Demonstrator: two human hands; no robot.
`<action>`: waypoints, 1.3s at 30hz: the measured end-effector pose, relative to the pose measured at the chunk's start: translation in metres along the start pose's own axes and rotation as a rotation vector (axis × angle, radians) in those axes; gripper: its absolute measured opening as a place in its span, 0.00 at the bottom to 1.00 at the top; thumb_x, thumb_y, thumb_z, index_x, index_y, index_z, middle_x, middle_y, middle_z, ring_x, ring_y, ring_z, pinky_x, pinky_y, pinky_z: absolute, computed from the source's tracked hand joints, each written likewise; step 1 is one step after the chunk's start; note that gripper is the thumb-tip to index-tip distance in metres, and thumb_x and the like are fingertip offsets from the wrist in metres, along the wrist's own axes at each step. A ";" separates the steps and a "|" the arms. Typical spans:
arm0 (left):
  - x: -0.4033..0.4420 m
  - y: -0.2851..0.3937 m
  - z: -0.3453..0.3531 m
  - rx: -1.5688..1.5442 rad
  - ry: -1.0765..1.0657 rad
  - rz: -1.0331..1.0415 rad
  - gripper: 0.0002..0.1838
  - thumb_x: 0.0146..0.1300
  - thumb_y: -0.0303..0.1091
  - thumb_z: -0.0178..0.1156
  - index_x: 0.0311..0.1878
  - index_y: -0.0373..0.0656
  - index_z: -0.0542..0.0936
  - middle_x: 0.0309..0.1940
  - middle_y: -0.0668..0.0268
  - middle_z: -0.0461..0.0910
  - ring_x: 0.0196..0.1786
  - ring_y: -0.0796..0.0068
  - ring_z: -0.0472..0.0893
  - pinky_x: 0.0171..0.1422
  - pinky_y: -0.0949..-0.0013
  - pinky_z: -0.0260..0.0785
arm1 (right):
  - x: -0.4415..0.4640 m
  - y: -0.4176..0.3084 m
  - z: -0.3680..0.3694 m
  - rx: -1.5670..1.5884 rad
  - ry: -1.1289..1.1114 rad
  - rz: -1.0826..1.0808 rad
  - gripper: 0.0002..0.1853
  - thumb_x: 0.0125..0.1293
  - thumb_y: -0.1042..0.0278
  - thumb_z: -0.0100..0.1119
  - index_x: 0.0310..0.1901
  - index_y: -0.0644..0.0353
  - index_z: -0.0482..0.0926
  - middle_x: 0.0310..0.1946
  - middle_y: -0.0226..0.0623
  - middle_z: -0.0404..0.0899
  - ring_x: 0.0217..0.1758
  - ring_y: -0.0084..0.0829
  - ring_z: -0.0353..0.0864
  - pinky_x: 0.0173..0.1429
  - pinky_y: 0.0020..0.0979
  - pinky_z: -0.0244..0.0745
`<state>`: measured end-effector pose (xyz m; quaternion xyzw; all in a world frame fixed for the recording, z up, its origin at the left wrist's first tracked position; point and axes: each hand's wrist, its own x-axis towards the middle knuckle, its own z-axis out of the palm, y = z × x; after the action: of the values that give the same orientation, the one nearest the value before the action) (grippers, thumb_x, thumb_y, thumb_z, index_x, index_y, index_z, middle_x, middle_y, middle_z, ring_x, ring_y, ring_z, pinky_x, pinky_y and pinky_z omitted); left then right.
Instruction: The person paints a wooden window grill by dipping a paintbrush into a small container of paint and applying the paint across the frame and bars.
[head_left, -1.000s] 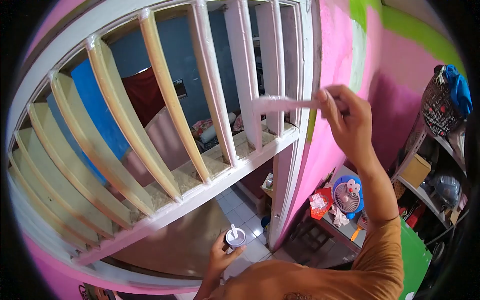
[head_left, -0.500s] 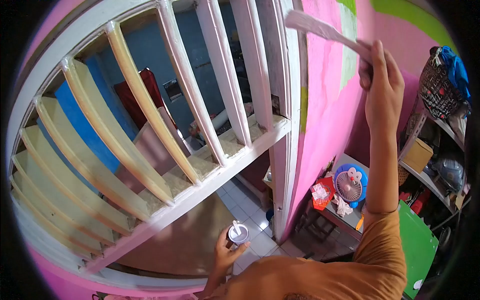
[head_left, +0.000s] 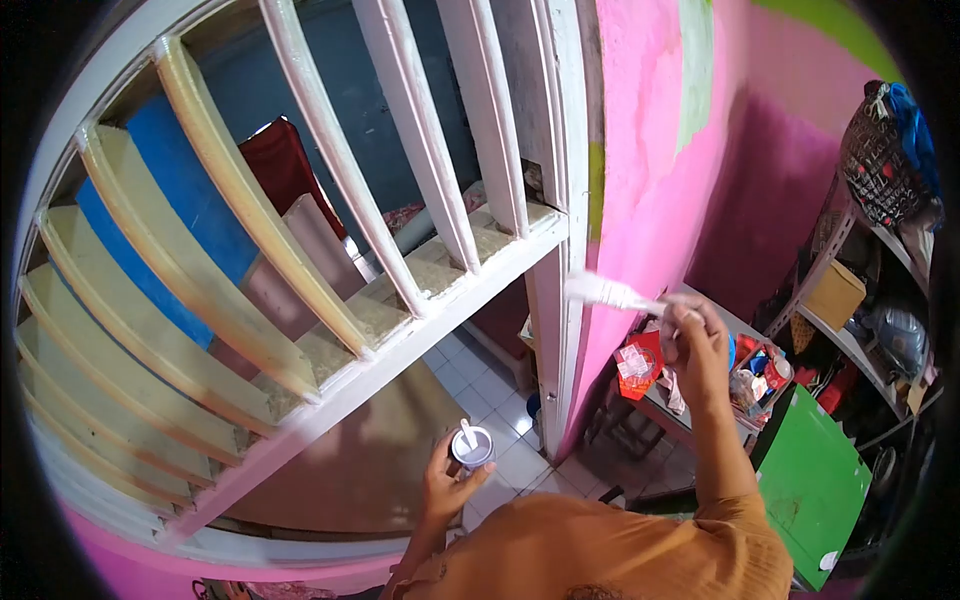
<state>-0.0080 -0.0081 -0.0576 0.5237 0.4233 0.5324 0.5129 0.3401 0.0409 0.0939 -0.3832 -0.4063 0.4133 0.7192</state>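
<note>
Brush (head_left: 606, 291) is gripped in right hand (head_left: 692, 335) — left hand (head_left: 452, 482) holds small cup (head_left: 472, 449) of white paint.

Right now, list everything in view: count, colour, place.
Wooden frame: one, white, around slats
Upright wooden slats: about ten, white or yellowish, within frame
Dark red cloth: one, behind slats
Painted wall: one, pink with green, right of frame
Red plastic tray: one, on grey table
Flat green panel: one, lower right
Black patterned bag: one, far right
Tan box: one, below bag
Flat paintbrush: one, white-coated, right grip
Small round cup: one, whitish, left grip
Short stick: one, white, in cup
Shirt: one, orange-brown, on person
Grips: two, holding paintbrush and cup
</note>
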 end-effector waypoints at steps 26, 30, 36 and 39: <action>0.012 0.014 0.025 0.073 0.057 0.127 0.40 0.54 0.23 0.76 0.69 0.31 0.67 0.60 0.60 0.73 0.64 0.71 0.74 0.71 0.66 0.68 | -0.028 0.028 0.032 -0.105 -0.255 -0.146 0.11 0.74 0.66 0.55 0.46 0.66 0.79 0.24 0.35 0.78 0.18 0.22 0.75 0.20 0.21 0.64; 0.014 0.025 0.023 0.065 0.097 0.177 0.41 0.53 0.24 0.77 0.69 0.31 0.67 0.61 0.59 0.73 0.65 0.70 0.74 0.71 0.66 0.68 | -0.033 0.012 0.051 -0.200 -0.319 -0.161 0.08 0.74 0.69 0.56 0.44 0.66 0.80 0.25 0.34 0.79 0.20 0.20 0.75 0.22 0.19 0.64; 0.018 0.038 0.014 0.119 0.102 0.263 0.40 0.52 0.27 0.78 0.68 0.32 0.69 0.62 0.57 0.74 0.63 0.69 0.76 0.69 0.67 0.69 | -0.034 -0.002 0.086 -0.316 -0.469 -0.233 0.07 0.72 0.73 0.58 0.42 0.68 0.81 0.26 0.34 0.80 0.21 0.17 0.74 0.24 0.19 0.65; 0.017 0.040 0.009 0.133 0.085 0.242 0.41 0.53 0.23 0.76 0.70 0.33 0.67 0.64 0.60 0.73 0.66 0.72 0.73 0.72 0.65 0.65 | -0.039 -0.012 0.103 -0.456 -0.560 -0.156 0.05 0.67 0.76 0.60 0.39 0.68 0.83 0.27 0.36 0.83 0.24 0.20 0.79 0.28 0.21 0.70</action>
<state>-0.0020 0.0035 -0.0147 0.5807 0.4126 0.5828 0.3910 0.2378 0.0233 0.1326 -0.3735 -0.6972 0.3449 0.5054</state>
